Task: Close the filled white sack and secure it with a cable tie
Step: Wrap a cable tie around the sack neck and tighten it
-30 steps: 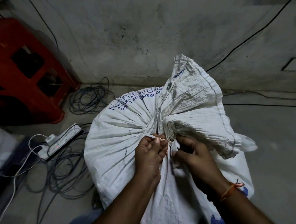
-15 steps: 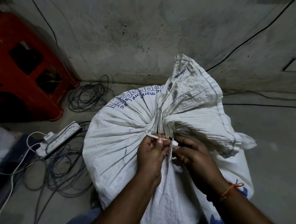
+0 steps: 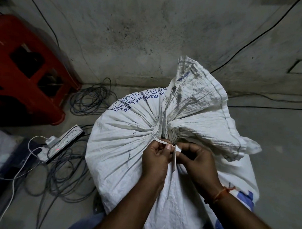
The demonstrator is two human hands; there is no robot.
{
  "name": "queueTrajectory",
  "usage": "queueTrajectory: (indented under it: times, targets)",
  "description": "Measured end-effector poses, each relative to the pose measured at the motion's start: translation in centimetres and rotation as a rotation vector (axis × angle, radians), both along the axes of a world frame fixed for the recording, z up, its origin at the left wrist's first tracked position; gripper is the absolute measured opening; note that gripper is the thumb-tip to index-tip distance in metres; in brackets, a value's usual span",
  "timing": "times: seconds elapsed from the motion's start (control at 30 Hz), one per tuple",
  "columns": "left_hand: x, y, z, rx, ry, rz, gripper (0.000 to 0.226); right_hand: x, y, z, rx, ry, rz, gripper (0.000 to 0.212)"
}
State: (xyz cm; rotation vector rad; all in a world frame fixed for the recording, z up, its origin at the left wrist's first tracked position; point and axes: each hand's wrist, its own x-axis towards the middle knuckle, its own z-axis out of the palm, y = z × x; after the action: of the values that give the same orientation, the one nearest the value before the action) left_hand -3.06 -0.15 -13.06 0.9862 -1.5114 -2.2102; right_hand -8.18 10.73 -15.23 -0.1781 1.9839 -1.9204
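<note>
White sack point(image 3: 124, 149) mid-floor, mouth bunched tight. Left hand point(image 3: 157, 158) pinching the cable tie point(image 3: 162, 142) strap, right hand point(image 3: 196, 157) clamped on its head, hands close together at the near side: likely cinching the loop.

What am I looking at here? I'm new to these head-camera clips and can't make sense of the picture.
No machine: a person wears a camera on the head, looking down at their own hands. A filled white sack stands on the floor, its neck bunched. A white cable tie loops the neck; the left hand and right hand both pinch it where its ends meet. Beside the sack lie a power strip, loose cables and a red stool.
</note>
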Motion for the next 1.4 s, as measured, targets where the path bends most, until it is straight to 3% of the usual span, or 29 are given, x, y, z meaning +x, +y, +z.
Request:
queueTrajectory:
  times: [0.1,0.27,0.43,0.47,0.57,0.6,0.73,1.0,1.1,1.17,1.33,1.4]
  targets:
    - [0.0,-0.1,0.2,-0.045,-0.077,-0.034,0.011,0.0,0.0,-0.1,-0.025,-0.037,0.050,0.029]
    - [-0.1,-1.1,1.4,0.224,-0.115,-0.079,0.011,-0.1,0.0,0.6,-0.074,-0.127,0.019,0.027]
    - [0.8,-2.8,2.8,0.328,-0.124,-0.050,0.022,-0.2,-0.7,1.2,0.060,0.017,-0.041,0.015]
    - [1.3,-3.3,3.1,0.278,-0.108,-0.056,0.020,-0.2,-0.9,1.2,0.111,0.060,-0.053,0.014]
    - [3.5,-3.9,3.0,-0.273,-0.116,-0.255,0.053,-0.1,-1.4,1.5,0.203,0.120,-0.036,0.015]
    - [3.7,-3.6,2.8,-0.408,-0.121,-0.297,0.052,0.0,-1.5,1.5,0.214,0.117,-0.027,0.016]
    - [2.3,-3.0,1.6,-0.744,-0.156,-0.178,0.014,0.2,-1.6,2.3,0.268,0.135,-0.022,0.018]
    - [0.6,-5.2,0.0,-0.937,-0.139,-0.094,0.005,0.3,-0.2,3.3,0.554,0.294,0.133,0.021]
    - [0.1,-6.5,-0.3,-0.793,-0.142,-0.078,0.007,-0.2,0.3,4.1,0.654,0.347,0.191,0.023]
    - [0.0,-6.7,-0.2,-0.717,-0.149,-0.124,0.006,0.0,0.5,4.8,0.662,0.362,0.223,0.024]
    - [-0.3,-6.5,-0.3,-0.730,-0.140,-0.150,0.009,-0.4,1.2,5.7,0.662,0.490,0.347,0.016]
    - [-0.3,-6.5,-0.3,-0.739,-0.139,-0.146,0.011,-0.6,1.6,6.2,0.571,0.532,0.472,0.031]
